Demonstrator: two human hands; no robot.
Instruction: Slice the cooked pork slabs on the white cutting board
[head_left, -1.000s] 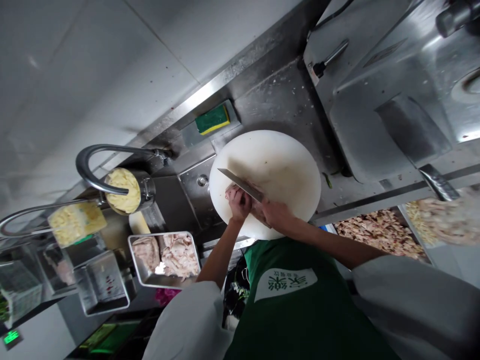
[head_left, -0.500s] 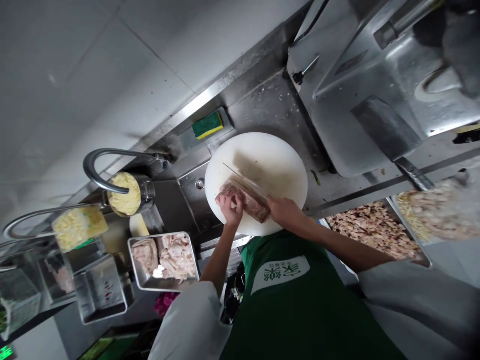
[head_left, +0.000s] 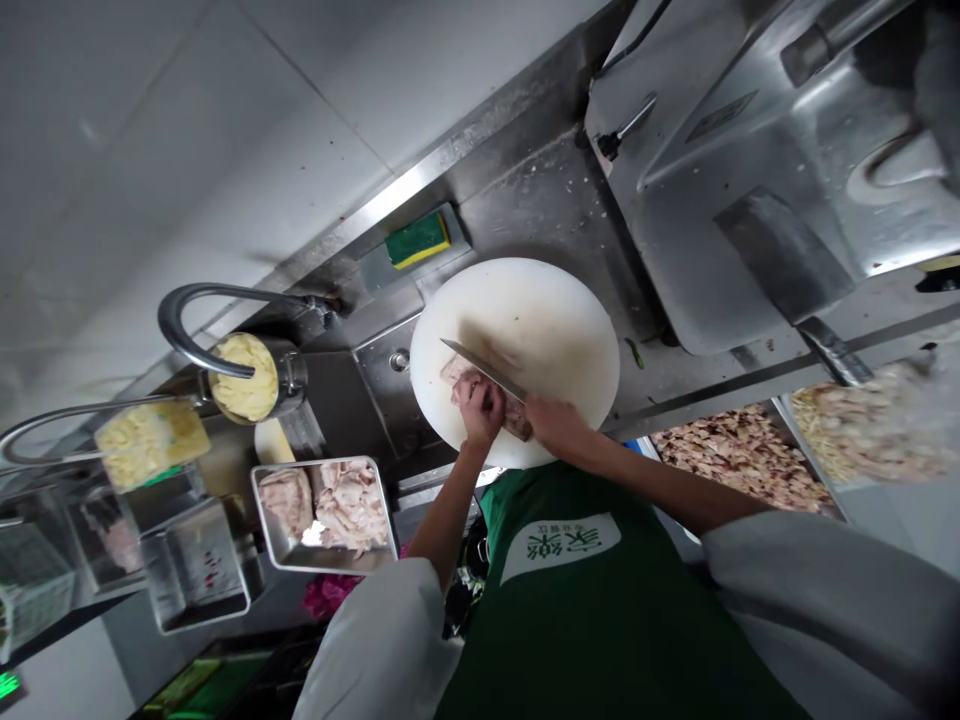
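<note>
A piece of pale, pinkish meat [head_left: 517,421] lies on the round white cutting board [head_left: 577,320]. My left hand [head_left: 480,408] is closed over it, fingers curled and pressing it down. In my right hand [head_left: 556,428] is the handle of a kitchen knife [head_left: 486,370]. Its blade slants across the meat, just beyond my left fingers, tip pointing to the far left. The hands and blade hide much of the meat. A bit of meat shows on the far side of the blade, though I cannot tell whether it is cut off.
Left stands a metal tray [head_left: 334,571] of meat pieces, near curved faucets [head_left: 169,325] and a pot of yellow slices [head_left: 246,378]. A green and yellow sponge [head_left: 418,240] lies behind the board. At right are a cleaver [head_left: 784,255] and a tray of chopped meat [head_left: 739,455].
My left hand has moved right along the meat, closer to my right hand. The knife has tilted, so more of its blade face shows.
</note>
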